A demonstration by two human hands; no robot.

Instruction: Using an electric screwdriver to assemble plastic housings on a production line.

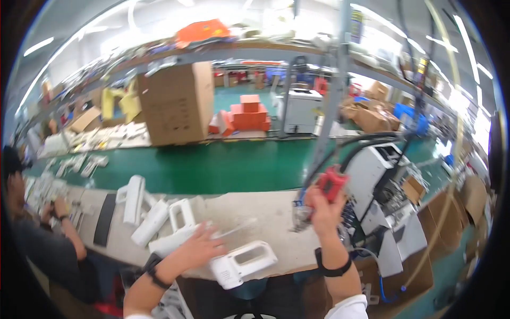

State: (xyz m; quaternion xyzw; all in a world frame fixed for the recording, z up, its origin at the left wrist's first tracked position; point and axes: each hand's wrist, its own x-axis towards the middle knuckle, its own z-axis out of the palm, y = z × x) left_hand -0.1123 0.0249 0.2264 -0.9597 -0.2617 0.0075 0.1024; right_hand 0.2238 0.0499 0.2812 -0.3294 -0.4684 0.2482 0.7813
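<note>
My right hand (325, 213) is raised over the right side of the bench, its fingers wrapped round a red handheld tool (333, 182). Motion blur hides the tool's exact kind. My left hand (199, 247) has its fingers spread, palm down, by the end of a white plastic housing (172, 242); whether it touches the housing I cannot tell. Just right of it, a white housing with a looped handle (244, 263) lies near the bench's front edge. More white handled housings (134, 201) lie to the left on the pale bench top (276, 218).
Beyond the bench runs a green surface (239, 167) carrying a big cardboard box (178, 106) and orange boxes (249, 117). A white machine (366, 170) with black hoses stands at right, beside a metal post (334, 90). At far left sits a co-worker (42, 239).
</note>
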